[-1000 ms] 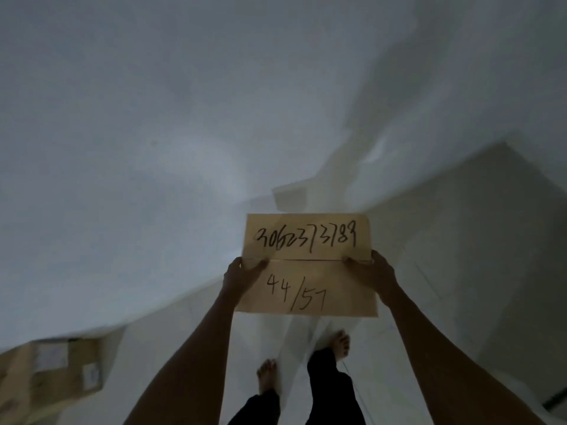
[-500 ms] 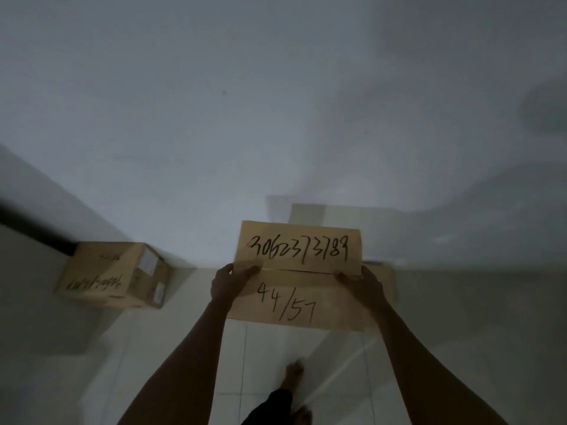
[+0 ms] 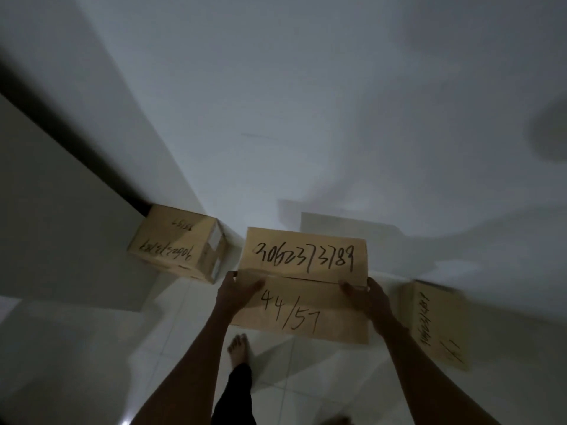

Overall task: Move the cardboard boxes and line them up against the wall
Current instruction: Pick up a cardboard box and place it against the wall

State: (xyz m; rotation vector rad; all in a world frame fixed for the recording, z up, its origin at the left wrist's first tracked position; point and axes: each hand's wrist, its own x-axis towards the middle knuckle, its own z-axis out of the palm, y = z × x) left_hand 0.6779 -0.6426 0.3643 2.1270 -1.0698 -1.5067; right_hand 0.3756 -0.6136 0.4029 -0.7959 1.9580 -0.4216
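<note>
I hold a cardboard box (image 3: 303, 283) with black handwritten numbers on its top flaps, out in front of me above the floor. My left hand (image 3: 236, 289) grips its left side and my right hand (image 3: 366, 297) grips its right side, thumbs on top. A second cardboard box (image 3: 178, 248) sits on the floor to the left, in the corner against the white wall (image 3: 306, 118). A third cardboard box (image 3: 435, 323) lies on the floor to the right, close to the wall's base.
The floor is pale tile (image 3: 92, 348). A dark strip (image 3: 61, 142) runs along the left wall down to the corner. My bare foot (image 3: 237, 348) and dark trouser leg show below the held box. The room is dim.
The view has swung right and down along the wall. The left box has come closer to the middle, the right box has come into view, and the held box is nearer the wall.
</note>
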